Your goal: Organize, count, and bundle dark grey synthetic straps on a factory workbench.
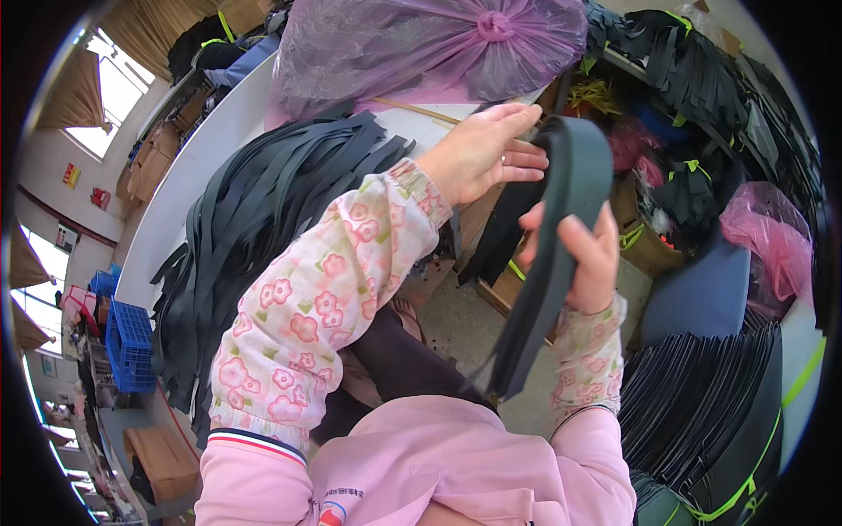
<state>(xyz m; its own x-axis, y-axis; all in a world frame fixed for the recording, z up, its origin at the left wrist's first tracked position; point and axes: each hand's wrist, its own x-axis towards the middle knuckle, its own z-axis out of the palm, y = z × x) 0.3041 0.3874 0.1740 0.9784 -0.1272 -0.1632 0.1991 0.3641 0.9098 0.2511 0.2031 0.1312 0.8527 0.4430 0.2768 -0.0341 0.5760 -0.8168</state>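
Note:
A thick bundle of dark green-black flat strips [574,175] is bent over in a loop in front of me, its tail hanging down toward my lap. My right hand [592,259] is closed around the bundle below the bend, thumb on the near side. At the loop's left edge is my left hand [495,153], fingers stretched out, fingertips at or against the strips; exact contact is hard to tell. On the white table [202,114] to the left lies a large heap of similar loose strips [281,193], draping over the edge.
A tied pinkish-purple plastic bag [438,53] sits at the table's far side. Stacked dark strips with yellow-green ties [710,412] stand at my right, near a blue chair back [697,294]. A blue crate [130,346] and cardboard box [162,460] are left. More strips hang far right [693,79].

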